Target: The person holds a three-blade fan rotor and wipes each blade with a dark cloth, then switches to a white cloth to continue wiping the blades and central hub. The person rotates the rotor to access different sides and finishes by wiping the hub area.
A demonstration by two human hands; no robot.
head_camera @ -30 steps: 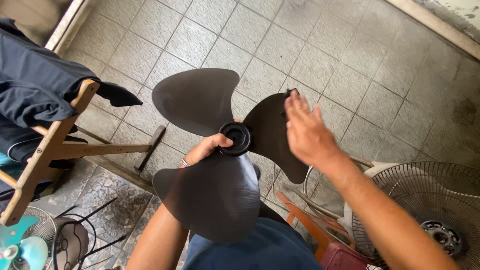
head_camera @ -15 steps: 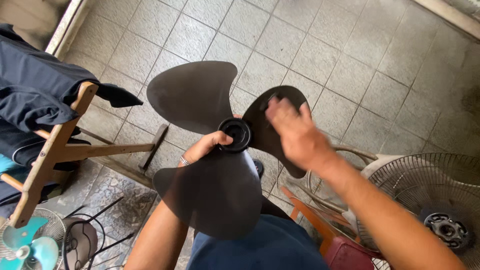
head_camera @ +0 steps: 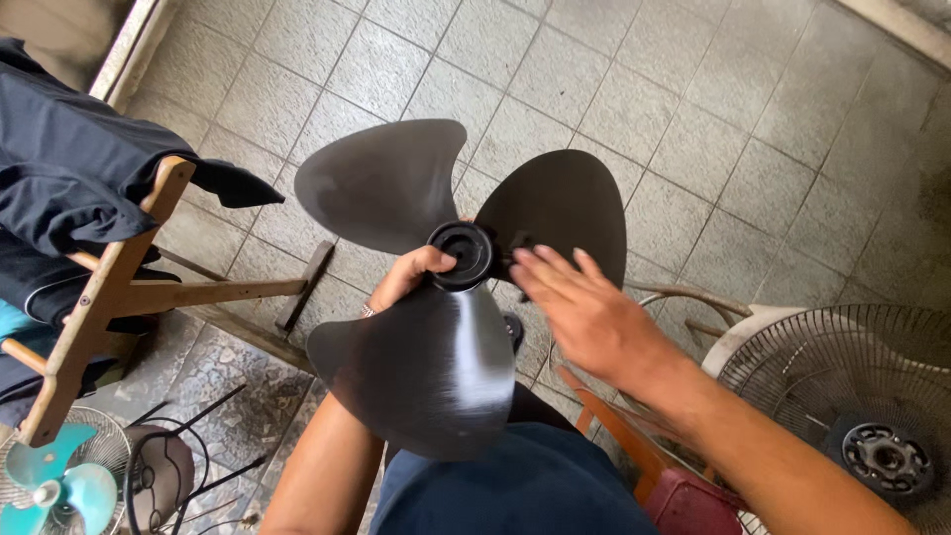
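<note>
A black three-bladed fan blade is held up in front of me over a tiled floor. My left hand grips it at the round hub, thumb on the hub's rim. My right hand lies flat, fingers spread, on the root of the right-hand blade just beside the hub; a small dark thing shows under its fingertips, too hidden to name. The lower blade covers part of my left forearm and my lap.
A wooden frame draped with dark cloth stands at the left. A small fan with teal blades sits at the bottom left. A wire fan guard with a motor lies at the right, beside a red stool.
My right hand has slid from the outer tip of the right blade inward to the hub. The fan blade has turned a little in my left hand.
</note>
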